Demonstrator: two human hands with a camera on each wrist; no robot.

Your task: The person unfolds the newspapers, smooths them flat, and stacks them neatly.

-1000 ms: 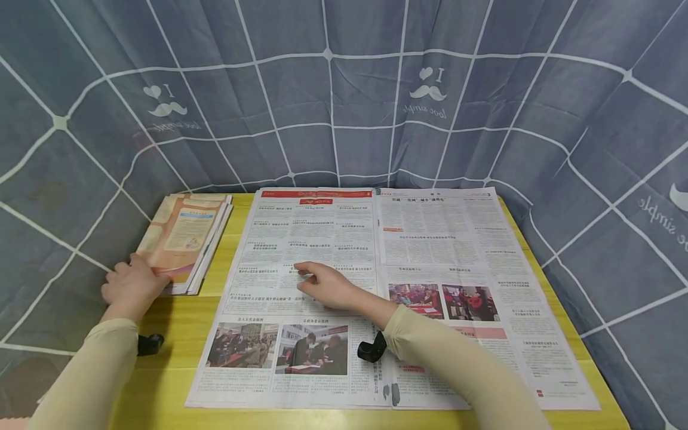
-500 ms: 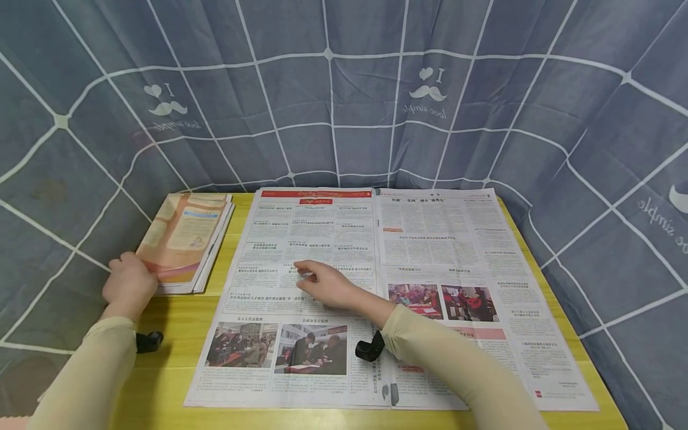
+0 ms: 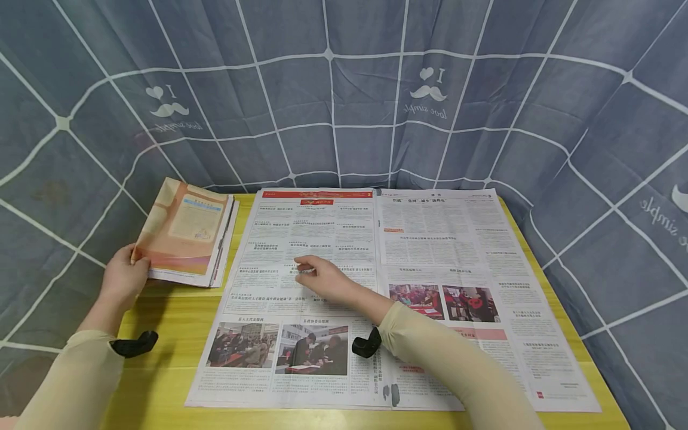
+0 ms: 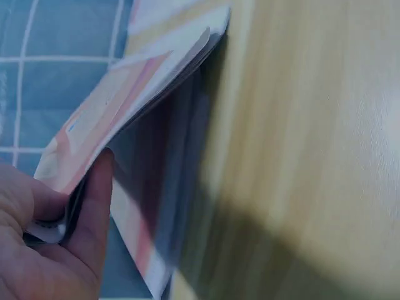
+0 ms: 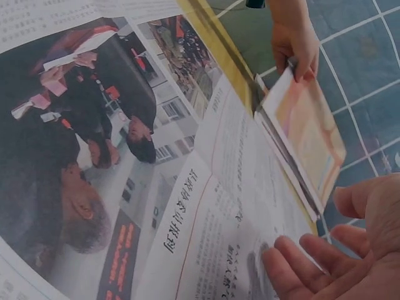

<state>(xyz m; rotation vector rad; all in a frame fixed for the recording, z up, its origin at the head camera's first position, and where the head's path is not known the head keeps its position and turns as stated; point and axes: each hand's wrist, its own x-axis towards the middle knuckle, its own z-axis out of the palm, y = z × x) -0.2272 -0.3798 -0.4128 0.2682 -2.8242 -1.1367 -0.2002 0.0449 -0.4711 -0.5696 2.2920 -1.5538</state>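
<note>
An orange-and-cream printed booklet (image 3: pixel 185 254) is raised at its near left corner above the stack on the table's left. My left hand (image 3: pixel 120 279) pinches that corner, thumb on top and fingers underneath, as the left wrist view shows. Below the lifted booklet (image 4: pixel 103 103), a similar orange-printed one (image 4: pixel 134 219) lies in the stack, partly in shadow. Over the left page of a spread newspaper (image 3: pixel 312 251), my right hand (image 3: pixel 328 282) holds nothing, its fingers loosely bent. Whether it touches the paper I cannot tell.
The newspaper covers most of the yellow wood-grain table (image 3: pixel 161 382). A grey curtain (image 3: pixel 360 143) with white grid lines encloses the table at the back and both sides. Black wrist-camera mounts (image 3: pixel 367 343) stick out from the sleeves.
My left hand has gone from resting at the stack's edge to gripping the top booklet's corner and lifting it, with the booklet shifted slightly right. My right hand has barely moved.
</note>
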